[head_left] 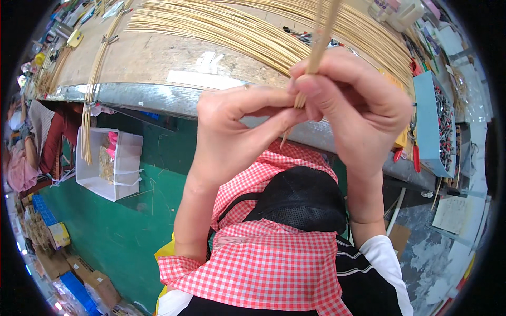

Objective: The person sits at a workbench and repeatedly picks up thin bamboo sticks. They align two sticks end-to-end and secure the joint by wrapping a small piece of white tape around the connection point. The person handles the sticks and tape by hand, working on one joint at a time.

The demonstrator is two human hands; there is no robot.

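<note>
A few thin bamboo sticks [320, 45] stand up in front of me, held near their lower ends. My right hand [363, 102] pinches them between thumb and fingers. Just below that, the thumb and forefinger of my left hand [237, 124] close on the same sticks, touching my right fingertips. One pointed end [285, 138] sticks out under the fingers. Behind my hands, many long bamboo sticks [211, 26] lie in a spread pile on the wooden workbench [153, 58]. The upper ends of the held sticks run out of the picture.
At the right stands a blue box [426, 113] full of small dark and red parts, with red-handled pliers [416, 152] beside it. A tied stick bundle [92, 89] overhangs the bench edge above a white bin [108, 181]. Another person [26, 152] is at far left.
</note>
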